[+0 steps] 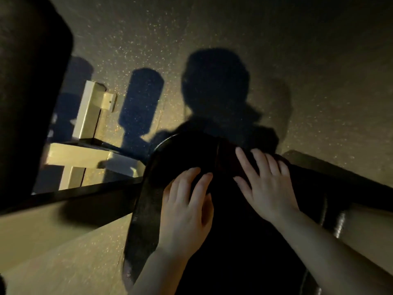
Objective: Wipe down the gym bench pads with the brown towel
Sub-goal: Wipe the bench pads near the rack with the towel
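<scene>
At the far left we see a big dark pad [27, 99]. It fills that side of the view and is too dark to see well. Next to it are pale metal bars of the bench frame [89, 116]. They stand on a speckled floor [276, 50]. A long dark bar [70, 199] runs from the lower left toward the middle.

In the middle is the black bench pad [146, 201]. Its far end is round and its left edge shines a little. Most of its top is in deep shade.

Our left hand [187, 207] lies flat on the pad. The fingers are spread out and almost straight, and they hold nothing that we can see. It just presses down on the dark top.

Just to the right, the brown towel [226, 158] lies over the far end of the pad. It looks dark red-brown and we can only see part of it, because it is so dim there.

Our right hand [263, 186] lies on the towel. Its fingers are spread wide and straight, so it presses the towel and does not grab it.

On the floor past the pad is the dark shadow [214, 88] of a person's head and shoulders.

At the far right a shiny bit of metal [339, 224] shows by the pad's edge.
</scene>
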Tool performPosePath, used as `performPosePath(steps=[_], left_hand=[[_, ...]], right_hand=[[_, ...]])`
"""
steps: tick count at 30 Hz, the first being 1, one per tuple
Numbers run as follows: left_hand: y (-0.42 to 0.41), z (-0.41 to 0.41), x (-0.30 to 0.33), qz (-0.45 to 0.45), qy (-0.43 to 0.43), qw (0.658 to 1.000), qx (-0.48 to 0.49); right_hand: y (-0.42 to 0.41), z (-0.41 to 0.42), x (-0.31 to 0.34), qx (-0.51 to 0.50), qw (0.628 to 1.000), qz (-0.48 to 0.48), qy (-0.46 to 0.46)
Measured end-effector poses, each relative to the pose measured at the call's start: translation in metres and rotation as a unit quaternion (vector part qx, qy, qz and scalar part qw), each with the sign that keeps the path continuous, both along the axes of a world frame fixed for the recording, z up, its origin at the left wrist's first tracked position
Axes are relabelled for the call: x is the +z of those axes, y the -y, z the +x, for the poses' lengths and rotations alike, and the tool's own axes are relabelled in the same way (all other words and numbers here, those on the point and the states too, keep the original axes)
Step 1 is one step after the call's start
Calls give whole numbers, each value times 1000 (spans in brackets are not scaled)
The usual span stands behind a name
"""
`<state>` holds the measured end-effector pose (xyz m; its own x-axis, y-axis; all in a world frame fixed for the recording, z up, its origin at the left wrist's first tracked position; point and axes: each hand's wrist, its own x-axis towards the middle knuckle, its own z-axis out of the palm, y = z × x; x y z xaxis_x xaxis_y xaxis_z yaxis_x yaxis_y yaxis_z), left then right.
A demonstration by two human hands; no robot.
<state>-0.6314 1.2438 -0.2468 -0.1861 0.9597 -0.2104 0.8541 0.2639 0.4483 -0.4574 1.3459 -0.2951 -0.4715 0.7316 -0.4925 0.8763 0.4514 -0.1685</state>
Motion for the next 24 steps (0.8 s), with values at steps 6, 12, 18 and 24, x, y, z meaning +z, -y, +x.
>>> performPosePath(steps=[6,12,18,24], left_hand=[[-5,39,-9,-37,-48,992,-112],[10,62,-22,-124,-111,965,-205],[8,74,-24,-133,-131,961,-201],[1,77,-28,-81,-69,986,-130]], right_hand=[[46,67,-7,-63,998,22,-6],[107,96,-4,-175,984,4,-25],[96,100,-11,-188,979,6,-76],[49,117,-29,-236,965,14,-115]])
